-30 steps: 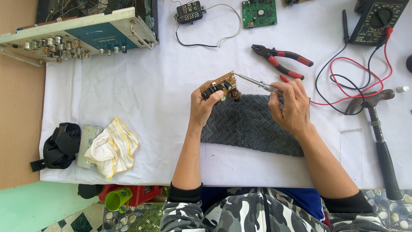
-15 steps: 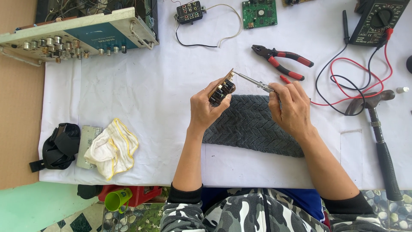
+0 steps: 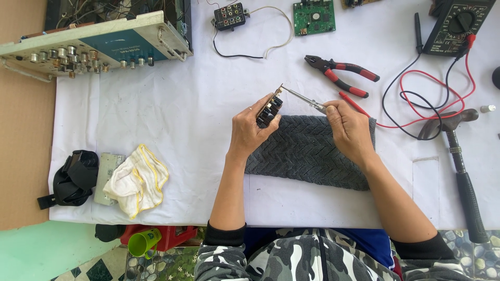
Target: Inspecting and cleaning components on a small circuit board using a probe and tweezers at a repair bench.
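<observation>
Above the ribbed grey cloth [image 3: 307, 151], left hand [image 3: 250, 130] pinches a boxy component [image 3: 270, 111]; right hand [image 3: 350, 127] apparently grips metal tweezers [image 3: 302, 98].

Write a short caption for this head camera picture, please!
Left hand holds a small circuit part over a grey cloth while right hand touches a screwdriver to it.

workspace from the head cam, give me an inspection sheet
surface: table under a white sheet, grey knitted cloth in the middle
job's things: small black component block in the left hand; screwdriver in the right hand, tip at the block
clutter: red-handled pliers, hammer, green circuit board, opened chassis, yellow-edged rag, black strap
grippers: both hands closed on their items
cables: red and black leads from the multimeter; jack panel with wire
surroundings: green cup on the floor
</observation>
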